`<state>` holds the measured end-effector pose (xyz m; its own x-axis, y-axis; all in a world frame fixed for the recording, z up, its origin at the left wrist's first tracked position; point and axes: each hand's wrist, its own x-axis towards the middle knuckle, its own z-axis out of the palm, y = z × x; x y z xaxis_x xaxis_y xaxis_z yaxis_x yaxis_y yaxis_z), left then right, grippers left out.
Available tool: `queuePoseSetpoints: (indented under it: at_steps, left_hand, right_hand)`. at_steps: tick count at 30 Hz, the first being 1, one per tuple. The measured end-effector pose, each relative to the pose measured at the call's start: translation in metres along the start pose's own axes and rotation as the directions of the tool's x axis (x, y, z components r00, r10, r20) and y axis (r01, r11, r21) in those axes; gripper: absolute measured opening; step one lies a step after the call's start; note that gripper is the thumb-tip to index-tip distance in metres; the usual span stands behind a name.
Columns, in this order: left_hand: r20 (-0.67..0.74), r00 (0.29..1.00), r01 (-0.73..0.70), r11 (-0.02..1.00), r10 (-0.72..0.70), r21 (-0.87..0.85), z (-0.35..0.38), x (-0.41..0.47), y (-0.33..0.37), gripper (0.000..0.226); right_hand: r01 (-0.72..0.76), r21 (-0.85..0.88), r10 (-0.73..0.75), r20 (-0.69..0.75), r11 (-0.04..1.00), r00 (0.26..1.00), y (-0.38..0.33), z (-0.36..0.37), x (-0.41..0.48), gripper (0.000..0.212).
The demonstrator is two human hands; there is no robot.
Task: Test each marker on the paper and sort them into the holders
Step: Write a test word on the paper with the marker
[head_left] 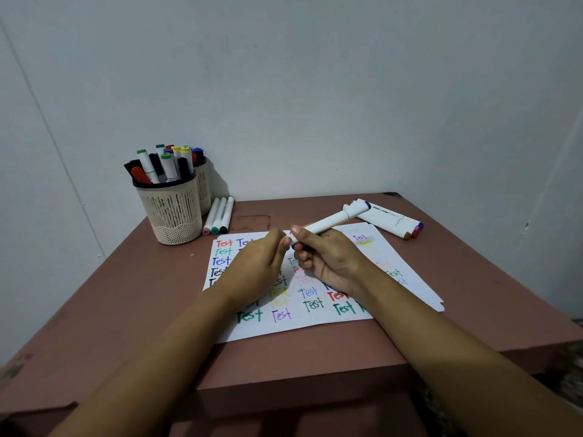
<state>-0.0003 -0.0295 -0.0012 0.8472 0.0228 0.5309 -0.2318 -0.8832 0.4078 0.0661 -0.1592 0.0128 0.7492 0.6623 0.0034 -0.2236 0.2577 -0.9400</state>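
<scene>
My right hand (328, 260) grips a white marker (331, 221) whose capped far end points up and to the right. My left hand (258, 263) pinches the marker's near end, probably its cap, right where the two hands meet. Both hands hover over the white paper (309, 326), which is covered with the word "Test" in many colours. A beige mesh holder (172, 212) stands at the back left, full of markers. A second holder (205, 187) sits behind it, mostly hidden.
Three white markers (219, 216) lie side by side next to the holders. Several more markers (391, 220) lie at the back right of the reddish-brown table (126, 310). Walls close off the back and left.
</scene>
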Motion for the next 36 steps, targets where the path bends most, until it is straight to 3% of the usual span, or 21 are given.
queuePoseSetpoints:
  at_steps: [6, 12, 14, 16, 18, 20, 22, 23, 25, 27, 29, 32, 36]
  left_hand:
    - [0.015, 1.0, 0.025, 1.0, -0.025, 0.001, 0.005, 0.0, 0.0, 0.024]
    - [-0.081, 0.979, 0.159, 0.948, -0.188, -0.277, 0.0, 0.007, 0.001, 0.029]
    - [-0.052, 0.955, 0.231, 0.84, -0.293, -0.491, -0.007, 0.011, 0.0, 0.02]
    - [-0.037, 0.912, 0.269, 0.663, -0.409, -0.699, -0.016, 0.012, -0.005, 0.01]
    - [-0.065, 0.873, 0.247, 0.551, -0.484, -0.797, -0.025, 0.013, -0.011, 0.004]
    - [-0.118, 0.846, 0.149, 0.443, -0.52, -0.884, -0.035, 0.015, -0.013, 0.005]
    - [-0.193, 0.805, 0.06, 0.401, -0.561, -0.914, -0.047, 0.018, -0.014, 0.006]
    - [-0.236, 0.784, 0.047, 0.435, -0.574, -0.899, -0.055, 0.021, -0.015, 0.008]
    - [-0.335, 0.753, 0.073, 0.579, -0.566, -0.812, -0.073, 0.028, -0.021, 0.006]
    - [-0.436, 0.735, 0.115, 0.729, -0.519, -0.674, -0.096, 0.036, -0.027, 0.005]
    - [-0.531, 0.713, 0.155, 0.841, -0.459, -0.519, -0.122, 0.044, -0.034, 0.015]
    - [-0.652, 0.674, 0.18, 0.933, -0.347, -0.311, -0.162, 0.054, -0.038, 0.032]
    - [-0.697, 0.667, 0.23, 0.962, -0.266, -0.147, -0.191, 0.063, -0.047, 0.038]
  right_hand:
    - [-0.025, -0.003, 0.025, 0.008, 1.0, 1.0, 0.002, -0.003, 0.003, 0.019]
    - [-0.006, 0.081, 0.006, -0.008, 0.997, 1.0, -0.004, -0.001, 0.007, 0.012]
    - [0.003, 0.162, 0.002, -0.033, 0.987, 0.999, -0.006, -0.002, 0.008, 0.008]
    - [0.025, 0.247, -0.001, -0.097, 0.969, 0.995, -0.009, -0.004, 0.008, 0.012]
    - [0.07, 0.291, -0.011, -0.2, 0.954, 0.98, -0.01, -0.006, 0.007, 0.018]
    - [0.12, 0.172, -0.061, -0.316, 0.978, 0.947, -0.009, -0.009, 0.009, 0.023]
    - [0.132, -0.156, -0.185, -0.402, 0.979, 0.897, -0.005, -0.012, 0.01, 0.028]
    - [0.132, -0.385, -0.294, -0.398, 0.913, 0.869, -0.002, -0.014, 0.01, 0.032]
    - [0.142, -0.797, -0.475, -0.197, 0.587, 0.858, 0.008, -0.017, 0.01, 0.033]
    - [0.139, -0.964, -0.435, 0.028, 0.225, 0.9, 0.02, -0.02, 0.011, 0.03]
    - [0.157, -0.988, -0.309, 0.147, 0.009, 0.94, 0.027, -0.023, 0.013, 0.035]
    - [0.161, -0.987, -0.288, 0.161, -0.023, 0.944, 0.026, -0.021, 0.013, 0.038]
    - [0.169, -0.985, -0.286, 0.171, -0.031, 0.943, 0.026, -0.018, 0.015, 0.038]
